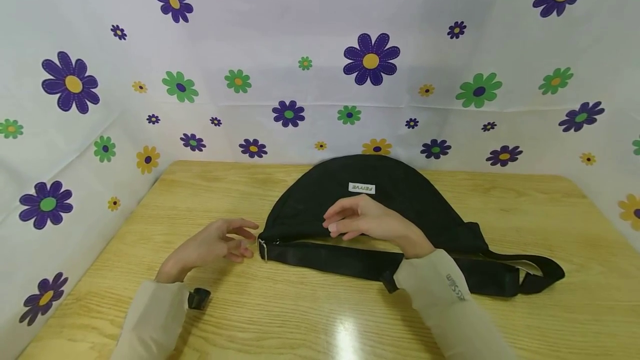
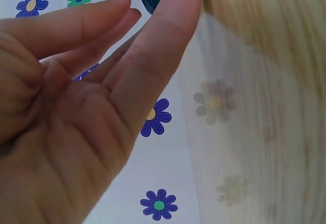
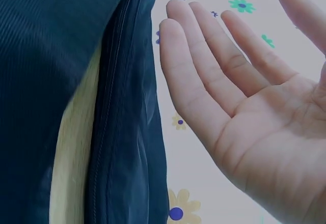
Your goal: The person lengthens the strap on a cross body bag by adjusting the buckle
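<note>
A black half-moon sling bag lies on the table, its curved side toward the back wall and a small white label reading upside down. Along its straight side runs a wide black strap, joined at the left corner by a metal buckle. My left hand hovers just left of that corner, fingers loosely bent and holding nothing. Over the bag's front part is my right hand, relaxed and empty; in the right wrist view its fingers extend beside the bag's zipped edge.
The wooden table reaches back to a white cloth printed with purple, green and yellow flowers, which also hangs at both sides. At the right, a strap loop curls out from the bag. Black wrist camera bands sit on both sleeves.
</note>
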### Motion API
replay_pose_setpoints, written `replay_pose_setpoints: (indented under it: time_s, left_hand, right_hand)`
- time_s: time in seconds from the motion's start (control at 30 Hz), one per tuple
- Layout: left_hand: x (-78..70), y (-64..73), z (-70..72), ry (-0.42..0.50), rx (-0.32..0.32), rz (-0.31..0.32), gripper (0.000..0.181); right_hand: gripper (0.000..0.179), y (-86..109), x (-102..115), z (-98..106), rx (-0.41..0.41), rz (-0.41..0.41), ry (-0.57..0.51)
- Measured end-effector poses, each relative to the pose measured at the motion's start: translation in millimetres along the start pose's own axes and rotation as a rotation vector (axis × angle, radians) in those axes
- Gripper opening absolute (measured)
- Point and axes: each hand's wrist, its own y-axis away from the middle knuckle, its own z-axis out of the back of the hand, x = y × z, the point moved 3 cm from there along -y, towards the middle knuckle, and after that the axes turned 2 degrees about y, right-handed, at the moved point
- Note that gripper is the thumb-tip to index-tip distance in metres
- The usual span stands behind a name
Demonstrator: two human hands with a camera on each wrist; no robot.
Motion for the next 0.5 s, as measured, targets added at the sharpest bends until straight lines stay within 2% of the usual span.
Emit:
replay_pose_setpoints:
  time_s: [0.27, 0.5]
  left_hand:
    - [0.7, -3.7, -0.8, 0.027, 0.029, 0.034, 0.044]
    - [0.8, -8.2, -1.4, 0.045, 0.076, 0.045, 0.047]
  right_hand:
    - [0.037, -9.3, -4.1, -9.0, 0.0, -0.056, -0.03]
    - [0.036, -13.9, -9.9, -13.7, 0.003, -0.068, -0.052]
